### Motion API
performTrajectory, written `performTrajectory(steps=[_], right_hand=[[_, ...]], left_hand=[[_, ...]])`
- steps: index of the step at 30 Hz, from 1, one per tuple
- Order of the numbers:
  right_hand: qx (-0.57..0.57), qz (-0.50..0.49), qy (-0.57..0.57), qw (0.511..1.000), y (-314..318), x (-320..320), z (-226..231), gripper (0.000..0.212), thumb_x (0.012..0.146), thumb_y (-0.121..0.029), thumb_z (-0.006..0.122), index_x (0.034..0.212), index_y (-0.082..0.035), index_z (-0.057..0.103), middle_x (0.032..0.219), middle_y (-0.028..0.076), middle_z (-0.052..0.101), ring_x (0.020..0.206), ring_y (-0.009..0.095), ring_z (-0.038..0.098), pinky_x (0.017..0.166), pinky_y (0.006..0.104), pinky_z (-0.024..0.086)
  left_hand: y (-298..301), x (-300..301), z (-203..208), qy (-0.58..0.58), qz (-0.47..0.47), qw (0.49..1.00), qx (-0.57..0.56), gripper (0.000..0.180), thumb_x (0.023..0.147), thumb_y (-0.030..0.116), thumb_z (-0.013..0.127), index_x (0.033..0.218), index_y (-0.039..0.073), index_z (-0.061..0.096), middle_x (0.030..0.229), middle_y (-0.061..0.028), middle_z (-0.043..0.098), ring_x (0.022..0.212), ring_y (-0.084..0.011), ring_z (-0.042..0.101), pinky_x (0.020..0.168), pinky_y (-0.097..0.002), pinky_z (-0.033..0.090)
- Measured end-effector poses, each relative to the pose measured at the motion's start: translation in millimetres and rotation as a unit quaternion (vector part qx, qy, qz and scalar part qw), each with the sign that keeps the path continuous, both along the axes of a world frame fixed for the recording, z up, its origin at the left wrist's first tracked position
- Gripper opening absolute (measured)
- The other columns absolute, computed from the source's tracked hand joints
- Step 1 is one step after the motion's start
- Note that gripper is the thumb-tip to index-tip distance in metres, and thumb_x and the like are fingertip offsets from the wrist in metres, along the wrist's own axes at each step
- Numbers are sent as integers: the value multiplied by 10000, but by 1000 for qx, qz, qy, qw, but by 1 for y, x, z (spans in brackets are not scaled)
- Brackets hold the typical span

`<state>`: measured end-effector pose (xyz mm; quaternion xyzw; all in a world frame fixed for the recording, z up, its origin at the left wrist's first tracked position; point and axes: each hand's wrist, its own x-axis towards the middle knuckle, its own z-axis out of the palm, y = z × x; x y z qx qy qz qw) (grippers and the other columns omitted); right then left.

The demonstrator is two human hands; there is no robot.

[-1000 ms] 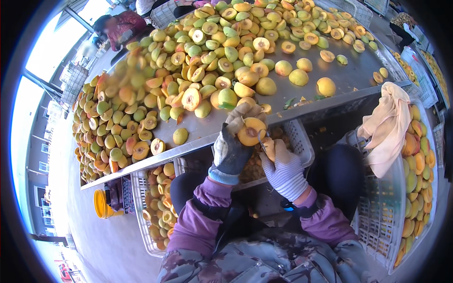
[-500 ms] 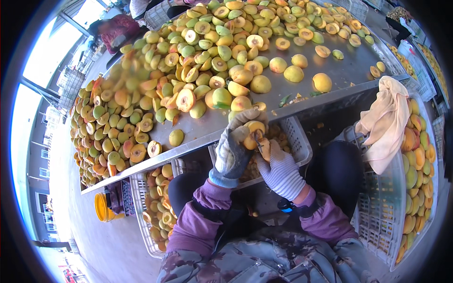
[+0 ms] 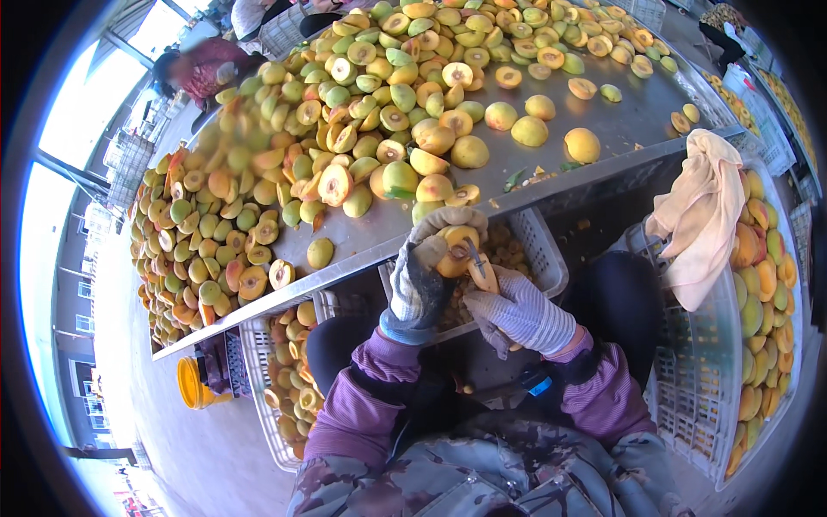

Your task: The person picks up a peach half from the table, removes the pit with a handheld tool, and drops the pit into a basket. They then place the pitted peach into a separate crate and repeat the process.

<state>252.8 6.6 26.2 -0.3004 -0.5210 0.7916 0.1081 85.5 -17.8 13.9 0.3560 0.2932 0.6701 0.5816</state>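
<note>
My left hand (image 3: pixel 424 274), in a grey work glove, grips a halved yellow-orange peach (image 3: pixel 455 251) just below the edge of the metal table (image 3: pixel 603 103). My right hand (image 3: pixel 519 308), in a white knitted glove, holds a small knife (image 3: pixel 475 259) whose blade is in the peach's cut face. Both hands are over a white plastic crate (image 3: pixel 541 250) on my lap that holds cut pieces. Purple sleeves cover both forearms.
A big heap of whole and halved peaches (image 3: pixel 345 129) covers the table. A crate of halves (image 3: pixel 293 379) stands lower left, another crate of peaches (image 3: pixel 758 302) right, with a beige cloth (image 3: pixel 702 215) draped over it. Another person (image 3: pixel 202 69) sits far left. A yellow bucket (image 3: pixel 191 383) stands on the floor.
My hands stay together over the crate; the left hand has turned the peach a little while the knife works in it. The view has shifted slightly.
</note>
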Motion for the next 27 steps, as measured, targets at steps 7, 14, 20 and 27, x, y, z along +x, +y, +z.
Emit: performTrajectory(steps=[7,14,20,27], right_hand=[[550,-129,-170,807,-10,-10,-27,225,874,-189,597,989,-16,511,642,232,596,596,393,620,549,478,507],[319,-84,-29,944,-4,-15,-25,207,884,-175,587,972,-2,516,641,185,595,570,346,616,561,441,510],[363,-117,65,922,2,-7,-23,217,888,-185,594,982,-1,528,645,170,602,588,363,614,591,456,507],[499,-48,-174,847,-8,-14,-26,261,878,-207,608,1018,-11,506,777,232,609,713,432,612,625,491,495]], left_hand=[[1,6,3,-31,-10,999,-12,470,825,261,516,1197,-26,538,1119,-159,565,1028,-239,544,949,-351,432],[4,4,0,12,20,1000,-10,490,818,258,536,1212,-33,532,1113,-162,570,1002,-232,549,911,-329,445],[3,-1,18,24,-16,998,-54,404,873,133,593,1239,-22,523,1137,-139,606,1040,-202,583,931,-331,471],[3,-8,-3,162,8,986,-39,454,983,422,491,1019,-17,601,985,-119,645,844,-201,618,770,-321,516]])
